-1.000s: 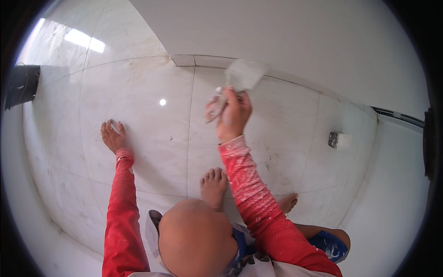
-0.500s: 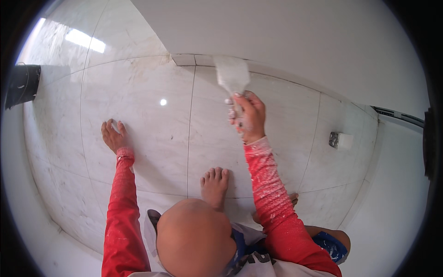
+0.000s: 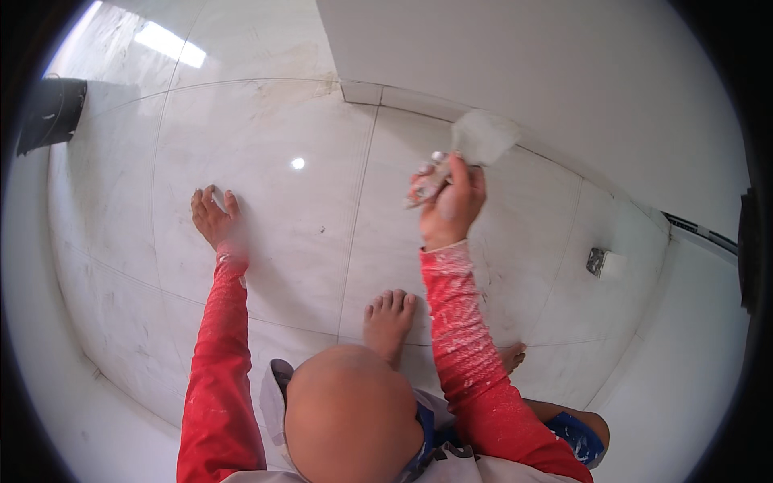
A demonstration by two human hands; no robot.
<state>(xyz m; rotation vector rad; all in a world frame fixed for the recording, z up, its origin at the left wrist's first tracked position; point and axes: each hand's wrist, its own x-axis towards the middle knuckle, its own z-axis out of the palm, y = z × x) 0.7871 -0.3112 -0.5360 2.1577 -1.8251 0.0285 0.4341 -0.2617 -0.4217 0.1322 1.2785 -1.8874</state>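
Observation:
My right hand is closed around the handle of a wide, flat white paintbrush. Its head fans toward the upper right, in front of the foot of the white wall, and is smeared by motion. Whether the bristles touch the wall or skirting I cannot tell. White paint spots the fingers and the red sleeve. On the left, my left hand is empty, fingers apart, over the glossy pale floor tiles; contact with the floor is unclear.
A black bucket stands at the far left. To the right, a small black-and-white block lies on the tiles near the wall. A tiled skirting runs along the wall's base. My bare foot and bent knee are below.
The paintbrush has swung from pointing up to slanting rightward along the wall base, my right wrist turning with it. The whole view has shifted slightly; my left hand stays open.

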